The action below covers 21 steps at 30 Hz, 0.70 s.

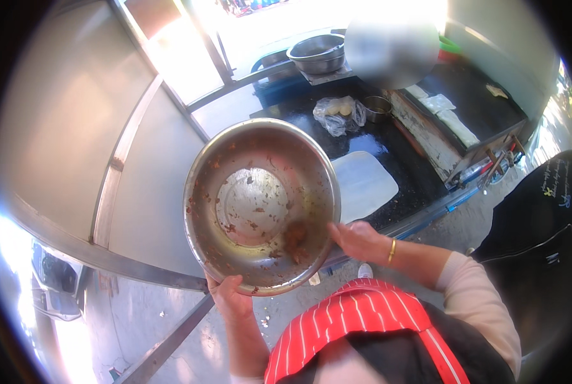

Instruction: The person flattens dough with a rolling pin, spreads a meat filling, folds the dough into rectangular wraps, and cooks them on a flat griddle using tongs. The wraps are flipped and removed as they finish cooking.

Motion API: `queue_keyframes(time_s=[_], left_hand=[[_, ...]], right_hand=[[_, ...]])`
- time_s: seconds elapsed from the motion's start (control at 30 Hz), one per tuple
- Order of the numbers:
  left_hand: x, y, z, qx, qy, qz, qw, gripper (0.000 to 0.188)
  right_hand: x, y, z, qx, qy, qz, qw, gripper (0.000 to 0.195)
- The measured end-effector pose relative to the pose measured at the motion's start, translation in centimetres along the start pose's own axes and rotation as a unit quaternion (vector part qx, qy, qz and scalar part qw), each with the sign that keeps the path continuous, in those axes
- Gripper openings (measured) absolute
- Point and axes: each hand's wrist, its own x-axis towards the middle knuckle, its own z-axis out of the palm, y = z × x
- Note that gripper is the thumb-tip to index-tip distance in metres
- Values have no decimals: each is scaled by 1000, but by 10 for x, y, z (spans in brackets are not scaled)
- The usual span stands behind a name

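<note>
A large stainless steel bowl (252, 206) is tilted up before me, its inside smeared with oil and scattered brown food scraps. My left hand (231, 295) grips the lower-left rim, thumb over the edge. At the right rim is my right hand (360, 240), fingers curled and blurred; whether it holds the rim or a utensil cannot be told. Low on the bowl's right inner side lies a blurred brown clump of food (296, 240). Just beyond the bowl, a flat sheet of pale dough (365, 185) rests on the black worktop (310, 139), partly hidden by the bowl.
A clear plastic bag of dough balls (339, 113) lies beside a small metal pot (377, 109). Flat dough pieces (451, 120) lie on a raised dark griddle (478, 96). Metal basins (317, 55) stand at the back. A metal frame (118, 163) borders the left.
</note>
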Motion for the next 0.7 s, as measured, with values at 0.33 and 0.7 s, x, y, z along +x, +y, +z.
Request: queue_keyframes(time_s=[0.33,0.7], left_hand=[[-10,5,-10,-36,15,28,999,79],[-12,2,5,-69,2,5,998,81]], right_hand=[[17,4,2,72,31,-53,995,32],[91,-25,-8,196,132,-54,970,46]])
